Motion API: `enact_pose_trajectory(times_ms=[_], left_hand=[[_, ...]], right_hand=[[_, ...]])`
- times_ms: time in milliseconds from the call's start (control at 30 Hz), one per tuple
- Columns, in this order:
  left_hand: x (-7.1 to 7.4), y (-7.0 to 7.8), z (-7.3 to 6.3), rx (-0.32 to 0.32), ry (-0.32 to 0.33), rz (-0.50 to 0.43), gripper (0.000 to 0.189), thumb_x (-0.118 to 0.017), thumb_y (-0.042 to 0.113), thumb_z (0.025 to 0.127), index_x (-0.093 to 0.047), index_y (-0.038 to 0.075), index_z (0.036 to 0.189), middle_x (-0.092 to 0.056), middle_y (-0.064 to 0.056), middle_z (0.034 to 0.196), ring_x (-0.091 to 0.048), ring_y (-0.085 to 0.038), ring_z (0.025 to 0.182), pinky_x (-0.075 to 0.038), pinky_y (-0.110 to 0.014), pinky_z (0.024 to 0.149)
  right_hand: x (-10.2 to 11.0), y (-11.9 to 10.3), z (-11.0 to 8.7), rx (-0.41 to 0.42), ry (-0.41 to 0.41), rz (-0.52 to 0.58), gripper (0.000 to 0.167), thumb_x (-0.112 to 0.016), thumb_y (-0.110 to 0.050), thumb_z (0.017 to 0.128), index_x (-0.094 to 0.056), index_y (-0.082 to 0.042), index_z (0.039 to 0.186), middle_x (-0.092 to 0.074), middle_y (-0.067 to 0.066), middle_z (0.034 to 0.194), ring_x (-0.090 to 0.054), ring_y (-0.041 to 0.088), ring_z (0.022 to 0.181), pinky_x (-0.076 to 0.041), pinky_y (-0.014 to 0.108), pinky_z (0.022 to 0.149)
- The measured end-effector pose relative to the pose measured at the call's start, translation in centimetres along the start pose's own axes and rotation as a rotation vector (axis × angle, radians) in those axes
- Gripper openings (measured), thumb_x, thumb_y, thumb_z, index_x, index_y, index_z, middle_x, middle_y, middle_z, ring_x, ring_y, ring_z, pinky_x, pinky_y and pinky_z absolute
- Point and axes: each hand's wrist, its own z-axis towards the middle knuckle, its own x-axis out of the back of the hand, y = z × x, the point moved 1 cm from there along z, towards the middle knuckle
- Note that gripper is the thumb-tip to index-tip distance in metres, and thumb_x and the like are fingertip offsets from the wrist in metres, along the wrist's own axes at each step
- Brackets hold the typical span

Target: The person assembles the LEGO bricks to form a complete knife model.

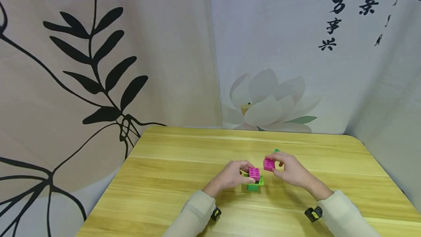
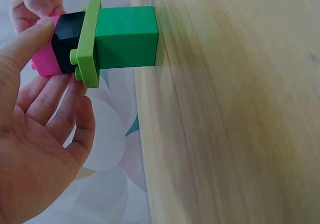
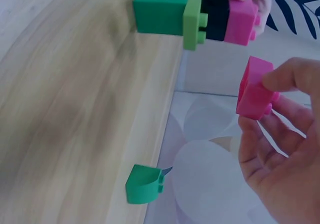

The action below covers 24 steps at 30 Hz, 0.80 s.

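1. Right hand (image 1: 291, 171). Fingers pinch the loose brick (image 3: 256, 88) between thumb and fingertips, near its edges. Likely fault: a slip or twist, from so light a hold.
2. Loose brick, pink. Held aloft beside the stack (image 1: 254, 177), apart from it; hollow side down, studs up. Likely fault, if joined there: a crooked seat, from studs and hollow meeting askew.
3. Left hand (image 1: 231, 174). Fingers grip the stack high, thumb on one side, fingertips opposite. Likely fault: fingertips caught between bricks, or in the way of a brick coming from above.
4. Top brick (image 3: 241, 22), pink, and black brick (image 3: 215, 15). Joined, within the left hand's hold. Likely fault: the pair pulled loose, from a sideways tug.
5. Lime plate (image 2: 90, 52). Under the black brick, wider than it, some studs bare. Likely fault: tilting, from pressure over the overhang.
6. Green base (image 2: 126, 38). Lowest part; whether it touches the worktop (image 1: 158, 178) cannot be told. Likely fault: rocking or giving way under a push, if unsupported.
7. Green piece (image 3: 143, 185), curved on one face. On the worktop beyond the right hand, mostly hidden in the head view. Likely fault: knocked over by a stray knuckle.
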Motion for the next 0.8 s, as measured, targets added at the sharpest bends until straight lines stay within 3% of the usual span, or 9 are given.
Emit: enact_pose_trajectory(times_ms=[367,600,800], left_hand=[[0.1,-0.1,0.0,-0.003,0.001,-0.026,0.031,-0.077,0.033,0.079,-0.065,0.025,0.107,-0.063,0.017,0.093,-0.056,-0.004,0.089,-0.048,-0.026,0.074],[0.1,0.0,-0.1,-0.016,0.009,0.01,0.033,-0.076,0.037,0.079,-0.064,0.026,0.108,-0.064,0.017,0.094,-0.056,-0.002,0.092,-0.047,-0.032,0.082],[0.1,0.1,-0.1,-0.019,0.009,0.012,0.032,-0.076,0.038,0.079,-0.065,0.025,0.107,-0.064,0.017,0.094,-0.056,-0.002,0.091,-0.047,-0.03,0.081]], right_hand=[[-0.4,-2.1,0.6,0.102,0.014,0.039,0.04,-0.07,0.0,0.076,-0.064,-0.007,0.116,-0.064,-0.004,0.107,-0.052,0.009,0.088,-0.048,0.028,0.069],[-0.9,-2.9,1.0,0.111,-0.02,0.059,0.04,-0.069,-0.002,0.078,-0.063,-0.005,0.117,-0.063,-0.001,0.11,-0.054,0.014,0.095,-0.048,0.031,0.07],[-1.6,-3.2,1.1,0.124,-0.016,0.065,0.038,-0.071,-0.004,0.08,-0.063,-0.005,0.117,-0.064,-0.001,0.11,-0.054,0.013,0.094,-0.047,0.029,0.069]])
